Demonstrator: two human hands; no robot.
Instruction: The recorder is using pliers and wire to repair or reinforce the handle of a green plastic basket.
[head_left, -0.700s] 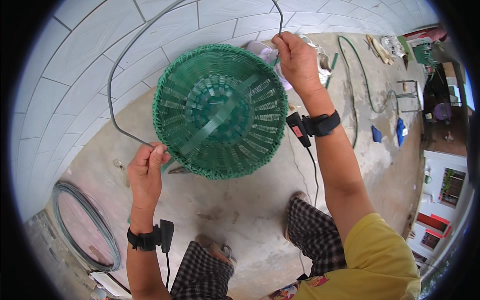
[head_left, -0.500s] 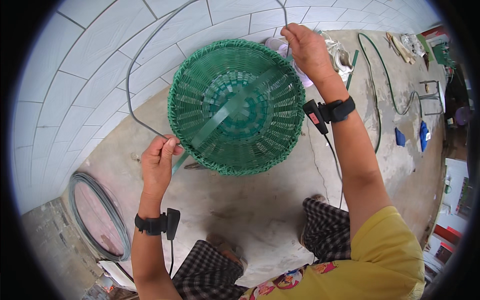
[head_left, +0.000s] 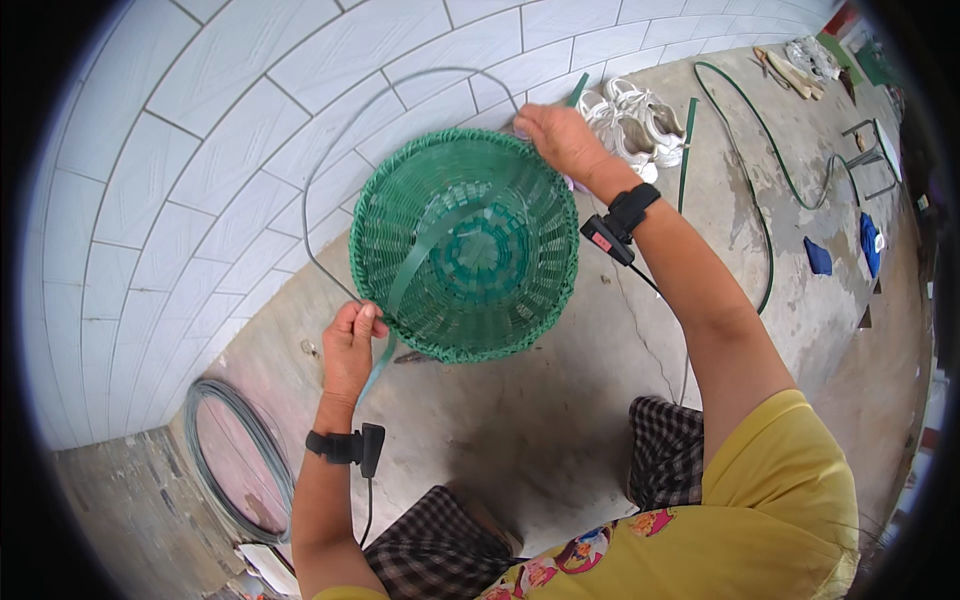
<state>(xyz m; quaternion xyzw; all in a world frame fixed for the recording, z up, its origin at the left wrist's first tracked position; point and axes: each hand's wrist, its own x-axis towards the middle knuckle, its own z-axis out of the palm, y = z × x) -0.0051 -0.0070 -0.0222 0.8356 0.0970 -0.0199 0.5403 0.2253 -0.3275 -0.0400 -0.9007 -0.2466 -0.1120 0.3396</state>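
A round woven green basket (head_left: 468, 348) stands before me with its open top facing up. A thick grey wire (head_left: 306, 205) arches in a loop past the basket's far left side. My left hand (head_left: 348, 350) pinches one end of this wire at the near left rim. On the far right rim, my right hand (head_left: 568, 145) closes its fingers on the wire's other end, and its fingertips are partly hidden. A flat green strap (head_left: 408, 268) crosses the basket's mouth and passes out beside my left hand.
A white tiled wall (head_left: 250, 120) rises beyond the basket. White shoes (head_left: 635, 125) sit near the wall on the right. A green hose (head_left: 765, 235) curves over the concrete floor. A coil of grey wire (head_left: 205, 450) lies at the left. Cables hang from my wrist straps.
My right hand has come left and nearer, down to the basket's rim. The wire loop has dropped lower and narrowed. My left hand still pinches its end; the whole view has shifted.
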